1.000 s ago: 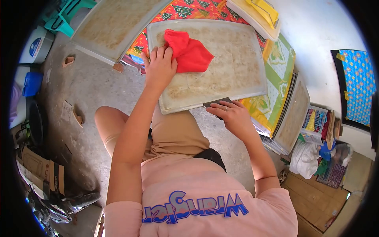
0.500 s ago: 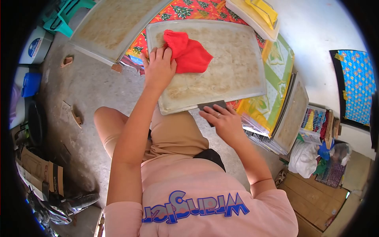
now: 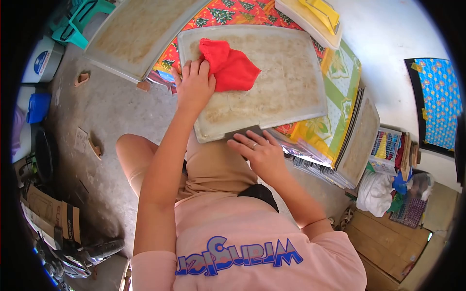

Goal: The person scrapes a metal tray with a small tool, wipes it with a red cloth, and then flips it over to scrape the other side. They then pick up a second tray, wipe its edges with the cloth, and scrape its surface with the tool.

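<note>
Right hand (image 3: 261, 151), gripping one dark block (image 3: 241, 131), shifted along one panel (image 3: 286, 80); left hand (image 3: 195, 86) flat, touching one cloth (image 3: 234, 69).

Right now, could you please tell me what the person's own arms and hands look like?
Short sleeves of a pale pink fabric T-shirt leave both forearms bare. The right hand wears a thin, pale ring on one of its fingers. The left hand wears no glove, and no ring is visible on it.
</note>
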Available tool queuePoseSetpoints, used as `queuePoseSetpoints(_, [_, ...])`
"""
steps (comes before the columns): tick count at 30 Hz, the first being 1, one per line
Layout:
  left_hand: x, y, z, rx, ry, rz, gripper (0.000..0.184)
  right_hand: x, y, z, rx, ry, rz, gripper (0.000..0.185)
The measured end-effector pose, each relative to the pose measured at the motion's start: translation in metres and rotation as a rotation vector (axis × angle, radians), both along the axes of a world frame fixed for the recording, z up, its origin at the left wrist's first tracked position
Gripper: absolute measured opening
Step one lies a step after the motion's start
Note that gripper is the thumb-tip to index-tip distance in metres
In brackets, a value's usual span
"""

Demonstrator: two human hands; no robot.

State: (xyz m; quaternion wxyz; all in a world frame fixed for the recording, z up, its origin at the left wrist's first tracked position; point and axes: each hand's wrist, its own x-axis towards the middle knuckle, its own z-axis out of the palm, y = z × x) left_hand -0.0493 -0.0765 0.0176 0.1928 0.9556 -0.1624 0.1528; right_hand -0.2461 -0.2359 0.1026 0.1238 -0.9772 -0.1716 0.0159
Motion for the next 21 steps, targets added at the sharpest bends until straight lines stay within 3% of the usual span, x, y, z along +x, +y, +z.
queuePoseSetpoints(6, [0.002, 0.000, -0.004, 0.011, 0.059, -0.004, 0.045, 0.001, -0.062, -0.028, -0.115, -0.054, -0.213, 0.048])
queuePoseSetpoints(11, [0.001, 0.001, -0.003, 0.006, 0.061, -0.008, 0.045, 0.043, -0.132, -0.037, -0.055, -0.114, -0.665, 0.044])
queuePoseSetpoints(15, [0.002, 0.000, -0.003, 0.003, 0.012, -0.009, 0.044, 0.055, -0.100, -0.049, -0.165, -0.347, -0.320, 0.038])
queuePoseSetpoints(19, [-0.001, 0.000, -0.001, 0.014, 0.045, -0.008, 0.044, 0.098, -0.140, -0.031, -0.137, -0.046, -0.686, 0.039])
queuePoseSetpoints(21, [0.001, 0.000, 0.002, 0.038, 0.068, -0.009, 0.044, 0.113, -0.141, -0.030, -0.146, -0.067, -0.684, 0.039])
